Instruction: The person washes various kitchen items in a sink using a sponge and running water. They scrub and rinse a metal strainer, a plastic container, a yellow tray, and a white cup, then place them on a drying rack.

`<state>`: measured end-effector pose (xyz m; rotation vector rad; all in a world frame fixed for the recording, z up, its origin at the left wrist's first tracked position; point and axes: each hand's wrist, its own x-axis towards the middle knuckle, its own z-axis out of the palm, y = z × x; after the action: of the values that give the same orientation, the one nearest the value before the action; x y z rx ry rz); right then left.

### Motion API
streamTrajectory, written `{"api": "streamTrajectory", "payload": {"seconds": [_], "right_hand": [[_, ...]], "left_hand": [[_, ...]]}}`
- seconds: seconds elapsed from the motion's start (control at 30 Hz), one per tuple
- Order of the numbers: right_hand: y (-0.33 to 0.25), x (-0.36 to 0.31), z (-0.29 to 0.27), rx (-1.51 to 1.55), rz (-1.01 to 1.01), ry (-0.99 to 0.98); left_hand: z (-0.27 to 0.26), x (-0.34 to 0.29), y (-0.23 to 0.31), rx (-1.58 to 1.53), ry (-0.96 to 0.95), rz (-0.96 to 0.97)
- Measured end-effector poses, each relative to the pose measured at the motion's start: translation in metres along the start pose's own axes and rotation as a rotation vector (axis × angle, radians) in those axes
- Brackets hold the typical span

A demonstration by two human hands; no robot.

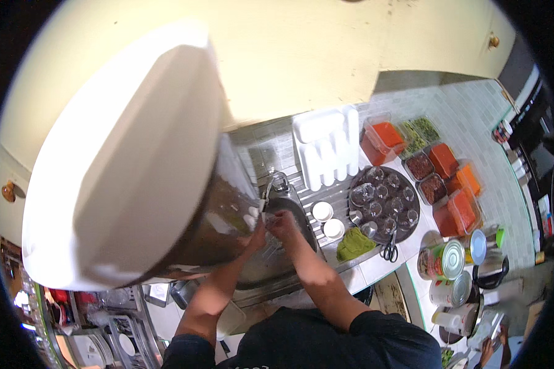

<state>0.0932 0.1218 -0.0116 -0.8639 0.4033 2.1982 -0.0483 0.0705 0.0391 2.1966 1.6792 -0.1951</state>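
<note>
Both hands at a sink. The left grip (258, 237) and right grip (282, 225) meet below the tap (279, 178); their fingers are curled close together, but whether they pinch anything cannot be told. The sink (258, 273) lies beneath them. Just right of the grips, two white cups (328, 220) rest on the ribbed drainboard (341, 200), with a green cloth (354, 246) nearer the body. Farther right, clear glasses (362, 194) occupy a round dark tray (403, 178), black-handled scissors (389, 251) at its near edge. Beyond and right stand food containers (443, 161) on the bench (375, 269). Washing appears under way: the cups and glasses are probably done; what remains in the sink is unclear.
</note>
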Motion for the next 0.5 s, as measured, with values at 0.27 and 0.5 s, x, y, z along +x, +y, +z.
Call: {"api": "streamTrajectory", "payload": {"seconds": [0.27, 0.5], "right_hand": [[-0.015, -0.005, 0.016, -0.214, 0.284, 0.208], [-0.052, 0.058, 0.036, -1.758, -1.123, 0.075]], "left_hand": [[0.057, -0.111, -0.007, -0.443, 0.868, -0.029], [-0.009, -0.184, -0.003, 0.151, 0.914, -0.019]]}}
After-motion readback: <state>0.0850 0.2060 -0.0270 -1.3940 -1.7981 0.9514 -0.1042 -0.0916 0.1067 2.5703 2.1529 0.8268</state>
